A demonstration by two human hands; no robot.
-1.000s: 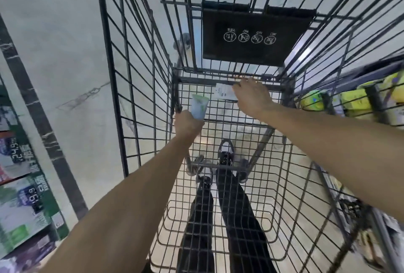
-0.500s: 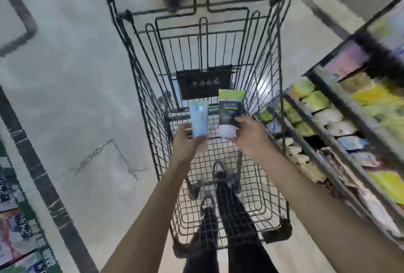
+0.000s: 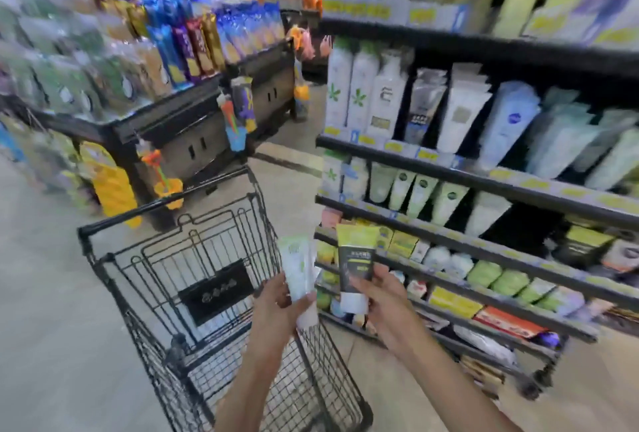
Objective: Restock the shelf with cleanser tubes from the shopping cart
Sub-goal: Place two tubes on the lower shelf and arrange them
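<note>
My left hand [image 3: 276, 307] grips a pale green-and-white cleanser tube [image 3: 298, 269], held upright above the right rim of the black wire shopping cart [image 3: 173, 293]. My right hand [image 3: 378, 297] holds a black tube with a yellow-green top and white cap [image 3: 356, 265], also upright, just right of the first tube. Both tubes hang in front of the left end of the dark shelf unit [image 3: 484, 182], level with its lower rows. The shelves carry several white, green and blue tubes and bottles.
A black display stand [image 3: 186, 127] piled with colourful snack bags stands beyond the cart on the left, with toys hanging from its front. The aisle floor [image 3: 41, 293] spreads to the left of the cart. The shelf unit's wheeled foot [image 3: 532, 386] sits low on the right.
Both hands came up out of the cart basket, each holding a tube. My view lifted from the cart floor to the shelf on the right, and the hands shifted right toward it.
</note>
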